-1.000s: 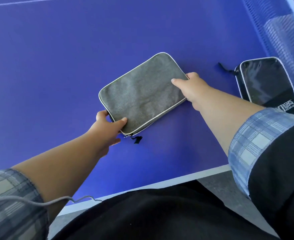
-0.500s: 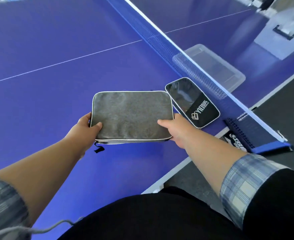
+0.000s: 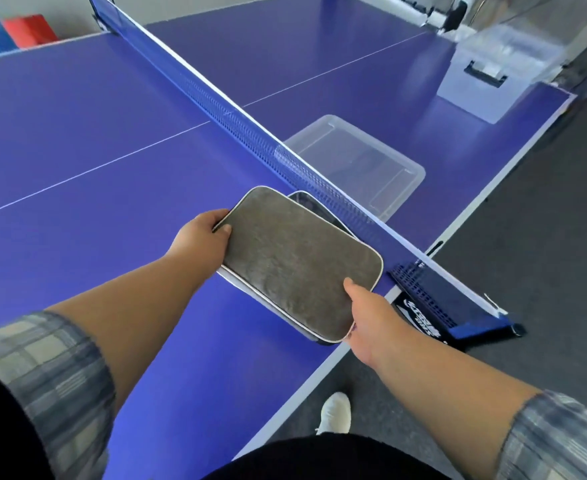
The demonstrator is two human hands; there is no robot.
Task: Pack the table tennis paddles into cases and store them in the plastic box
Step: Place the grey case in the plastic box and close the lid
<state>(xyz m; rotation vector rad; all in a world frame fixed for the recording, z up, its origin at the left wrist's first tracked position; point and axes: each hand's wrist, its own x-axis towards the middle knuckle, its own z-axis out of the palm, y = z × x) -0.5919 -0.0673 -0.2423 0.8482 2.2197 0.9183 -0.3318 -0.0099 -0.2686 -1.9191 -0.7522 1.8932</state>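
Blue matte counter (image 3: 77,140), net (image 3: 236,123) stretched across it; beyond the net a clear, rigid plastic box (image 3: 403,168), open. The grey felt-like case (image 3: 299,261), rounded corners, pale piping, has been lifted off the surface and carried toward the net, now over the glossy black case (image 3: 314,202). Left hand (image 3: 200,237) and right hand (image 3: 371,313) both grip its edges. Likely headed for the box.

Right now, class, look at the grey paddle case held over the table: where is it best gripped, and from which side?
Grip the grey case at two opposite corners, as shown: left hand at the far-left corner, right hand at the near-right one, thumbs on top. It is flat, wide and soft-looking, so a grip coming in from the edges should keep it level.
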